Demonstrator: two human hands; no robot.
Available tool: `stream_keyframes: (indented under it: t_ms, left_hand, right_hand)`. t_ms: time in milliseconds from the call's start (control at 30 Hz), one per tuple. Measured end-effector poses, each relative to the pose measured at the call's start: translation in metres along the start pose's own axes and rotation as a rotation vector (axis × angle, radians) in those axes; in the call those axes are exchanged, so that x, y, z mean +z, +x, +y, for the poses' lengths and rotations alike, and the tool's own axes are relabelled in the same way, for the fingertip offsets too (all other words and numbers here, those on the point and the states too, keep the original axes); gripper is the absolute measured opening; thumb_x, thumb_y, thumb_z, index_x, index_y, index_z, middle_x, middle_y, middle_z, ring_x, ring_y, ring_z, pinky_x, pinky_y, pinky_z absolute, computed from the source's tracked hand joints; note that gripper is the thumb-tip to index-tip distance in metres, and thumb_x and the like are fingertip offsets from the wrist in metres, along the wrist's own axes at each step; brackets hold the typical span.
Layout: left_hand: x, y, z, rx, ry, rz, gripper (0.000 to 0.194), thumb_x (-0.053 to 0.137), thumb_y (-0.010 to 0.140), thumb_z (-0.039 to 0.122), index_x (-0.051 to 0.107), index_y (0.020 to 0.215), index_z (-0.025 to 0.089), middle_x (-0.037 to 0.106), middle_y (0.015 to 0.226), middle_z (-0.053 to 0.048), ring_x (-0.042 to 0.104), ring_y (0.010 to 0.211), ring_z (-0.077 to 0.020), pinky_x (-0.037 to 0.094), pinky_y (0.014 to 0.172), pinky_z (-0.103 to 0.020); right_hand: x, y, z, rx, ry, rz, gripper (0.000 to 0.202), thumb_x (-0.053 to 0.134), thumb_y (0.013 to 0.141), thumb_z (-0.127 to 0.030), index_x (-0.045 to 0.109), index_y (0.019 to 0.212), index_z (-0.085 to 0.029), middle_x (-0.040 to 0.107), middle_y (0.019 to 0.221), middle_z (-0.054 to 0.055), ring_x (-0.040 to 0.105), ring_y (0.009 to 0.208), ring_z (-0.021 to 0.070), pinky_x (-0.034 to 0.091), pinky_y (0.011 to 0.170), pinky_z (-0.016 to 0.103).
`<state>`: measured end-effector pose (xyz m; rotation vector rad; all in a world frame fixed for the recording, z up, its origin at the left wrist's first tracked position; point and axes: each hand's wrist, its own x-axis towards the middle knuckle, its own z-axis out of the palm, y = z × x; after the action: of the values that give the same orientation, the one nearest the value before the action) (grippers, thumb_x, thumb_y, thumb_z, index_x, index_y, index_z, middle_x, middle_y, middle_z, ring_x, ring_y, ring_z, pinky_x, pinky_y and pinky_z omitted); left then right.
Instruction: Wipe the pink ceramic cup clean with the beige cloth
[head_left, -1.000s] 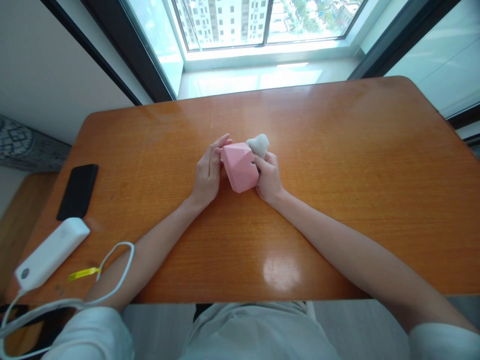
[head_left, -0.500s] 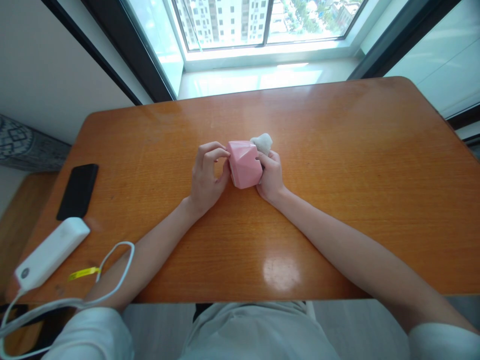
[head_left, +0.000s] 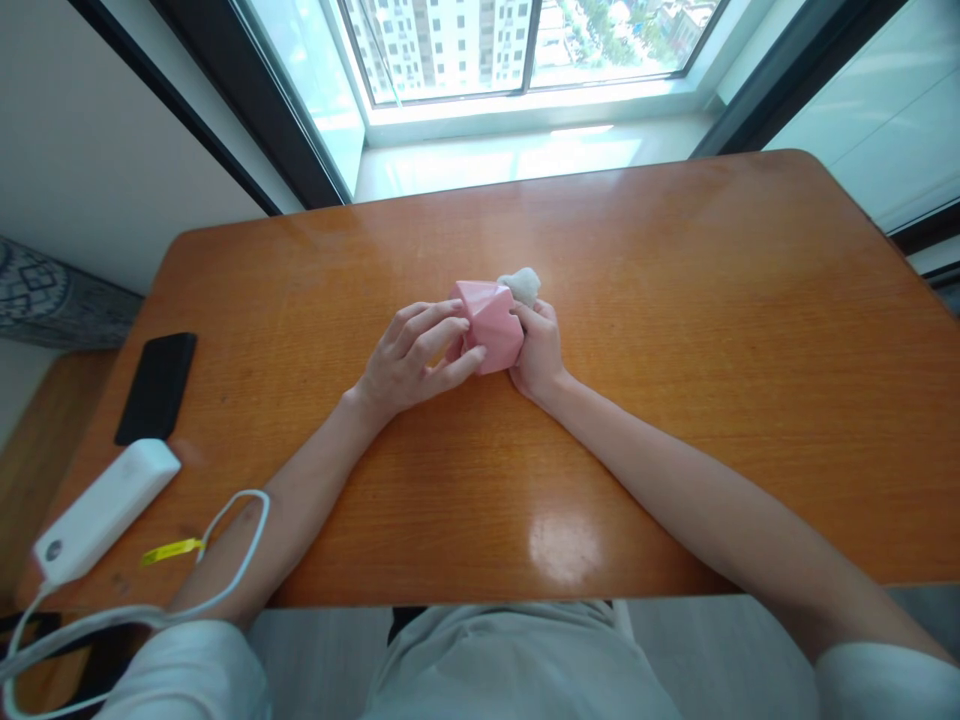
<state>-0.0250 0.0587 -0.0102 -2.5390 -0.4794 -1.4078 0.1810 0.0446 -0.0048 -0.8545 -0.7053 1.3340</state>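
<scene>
A pink object with flat, angled facets [head_left: 498, 325] is between my two hands, near the middle of the table; its exact kind does not show. My right hand [head_left: 538, 350] is closed round its right side, thumb against the facets. A bunched white cloth [head_left: 523, 284] sticks out above that hand, behind the pink object; part of it is hidden. My left hand [head_left: 416, 355] has its fingers apart and bent over the left side of the pink object, with a fingertip resting on its lower front.
The brown wooden table [head_left: 675, 400] reaches towards a window. At the left lie a black phone [head_left: 156, 387] and a white oblong device [head_left: 109, 510]. A white cable [head_left: 251, 545] with a yellow tag [head_left: 172, 551] crosses by my left forearm.
My left hand has gone from a pinch at the pink object's left edge to spread fingers laid over its left and lower side. The right hand keeps its hold, almost still.
</scene>
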Motion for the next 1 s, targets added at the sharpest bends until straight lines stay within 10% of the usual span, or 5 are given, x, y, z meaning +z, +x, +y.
stream_keyframes:
  t_ms: [367,567,1000]
  left_hand:
    - [0.0072,-0.0033,0.0034,-0.175,-0.187,-0.341,0.064,0.083,0.097,0.04,0.063,0.156,0.056,0.046,0.186,0.002,0.025,0.183,-0.0435,0.037,0.141,-0.079]
    - [0.0085,-0.0073,-0.0002,-0.118,-0.098,-0.333,0.083,0.086,0.089,0.033,0.055,0.164,0.052,0.009,0.198,0.001,0.021,0.183,-0.0474,0.043,0.137,-0.077]
    - [0.0091,-0.0063,-0.003,-0.26,-0.149,-0.316,0.075,0.092,0.092,0.058,0.06,0.159,0.052,0.03,0.192,-0.003,0.04,0.176,-0.0405,0.047,0.137,-0.069]
  right_hand:
    - [0.0044,-0.0003,-0.0052,0.026,0.0,0.016,0.026,0.081,0.075,-0.042,0.063,0.077,-0.024,0.06,0.078,-0.003,0.054,0.07,0.0119,0.047,0.068,0.027]
    - [0.0038,0.0018,-0.0051,0.029,0.041,0.044,0.025,0.084,0.07,-0.039,0.064,0.073,-0.023,0.059,0.077,-0.003,0.05,0.07,0.0121,0.042,0.065,0.026]
    - [0.004,0.0006,-0.0061,0.04,0.014,0.032,0.024,0.082,0.069,-0.04,0.064,0.072,-0.023,0.061,0.075,-0.003,0.049,0.069,0.0122,0.041,0.066,0.027]
